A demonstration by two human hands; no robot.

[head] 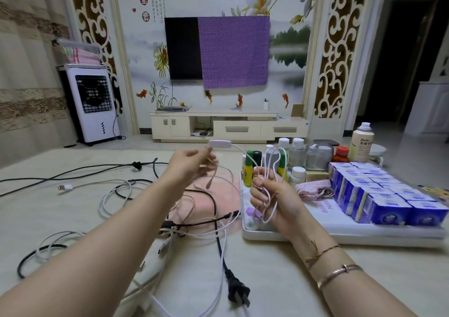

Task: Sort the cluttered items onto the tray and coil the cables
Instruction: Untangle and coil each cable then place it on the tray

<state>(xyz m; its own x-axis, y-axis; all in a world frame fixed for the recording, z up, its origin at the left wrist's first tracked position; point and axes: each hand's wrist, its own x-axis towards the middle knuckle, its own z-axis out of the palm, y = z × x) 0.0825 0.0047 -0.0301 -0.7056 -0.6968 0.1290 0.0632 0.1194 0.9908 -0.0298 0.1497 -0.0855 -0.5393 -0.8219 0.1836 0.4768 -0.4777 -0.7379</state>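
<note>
My right hand grips a bundle of white cable loops above the left end of the white tray. My left hand pinches the same cable near its white inline switch, held up at the middle. The tray carries rows of blue boxes, small bottles, green-capped tubes and a pink tape. Below my hands lies a tangle of black and white cables over a pink cloth, with a black plug near the front.
More loose cables spread over the left floor, one white with a USB end, one long and black. A spray can stands behind the tray. A TV cabinet and a white air cooler stand against the far wall.
</note>
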